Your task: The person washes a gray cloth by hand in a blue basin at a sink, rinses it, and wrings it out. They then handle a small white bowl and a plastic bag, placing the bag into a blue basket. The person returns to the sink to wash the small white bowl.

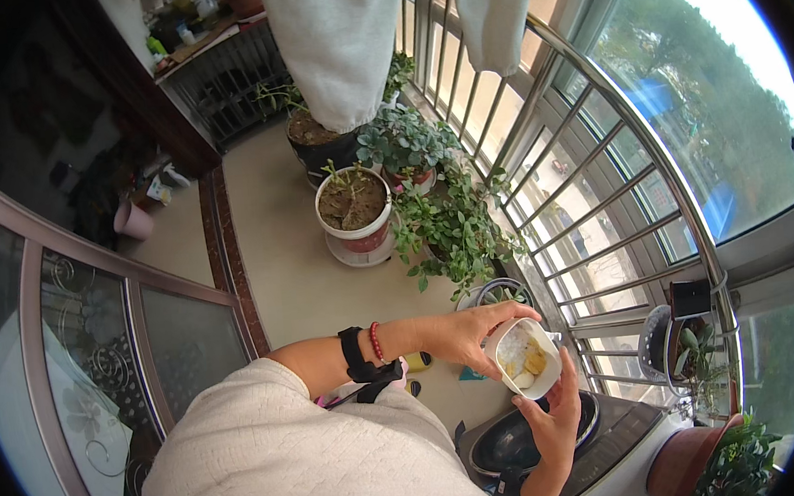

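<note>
Between my two hands is a small white square container [545, 386], tilted so its inside shows. White grainy stuff [519, 344] and several yellowish pieces [535, 362] lie in it. My left hand [467, 338] grips its left and upper side, with a red bead bracelet and a black strap on that wrist. The fingers of my right hand [556, 422] hold it from the lower right. Below them is an appliance with a dark oval lid [496, 445], partly hidden by my right arm.
Ahead stand a white-rimmed pot [359, 237] with a cut-back plant, a dark pot [319, 151] and leafy plants [455, 220]. A metal railing [630, 127] runs along the windows on the right. Pale clothes [335, 48] hang overhead. A sliding glass door [179, 321] is at left.
</note>
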Demonstrator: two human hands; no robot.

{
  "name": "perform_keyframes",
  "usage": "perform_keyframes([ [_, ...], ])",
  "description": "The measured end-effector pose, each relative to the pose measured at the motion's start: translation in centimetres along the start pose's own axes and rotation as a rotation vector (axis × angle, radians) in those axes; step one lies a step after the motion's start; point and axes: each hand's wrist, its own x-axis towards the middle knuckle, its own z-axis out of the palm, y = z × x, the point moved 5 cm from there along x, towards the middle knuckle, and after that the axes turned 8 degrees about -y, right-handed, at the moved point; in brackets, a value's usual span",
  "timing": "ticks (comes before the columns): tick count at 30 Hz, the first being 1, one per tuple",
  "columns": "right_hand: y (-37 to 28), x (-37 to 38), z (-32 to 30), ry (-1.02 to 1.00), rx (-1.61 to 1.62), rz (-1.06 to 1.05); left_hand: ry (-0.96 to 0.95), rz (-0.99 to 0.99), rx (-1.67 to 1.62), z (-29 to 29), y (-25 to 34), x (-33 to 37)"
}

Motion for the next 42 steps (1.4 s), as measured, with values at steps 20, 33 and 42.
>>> perform_keyframes([
  [20, -10.7, 29.4, 45.8, -0.933, 0.396, -0.031, 1.14, 0.125, -0.079, -26.3, 5.9, -41.3],
  [33, -16.8, 46.1, 74.1, -1.015, 0.414, -0.108, 1.296, 0.499, -0.431, -49.2, 3.8, -59.4],
  [42, -19.5, 57.9, 88.2, -1.031, 0.201, -0.337, 1.461, 0.39, -0.137, -62.4, 5.7, -69.7],
])
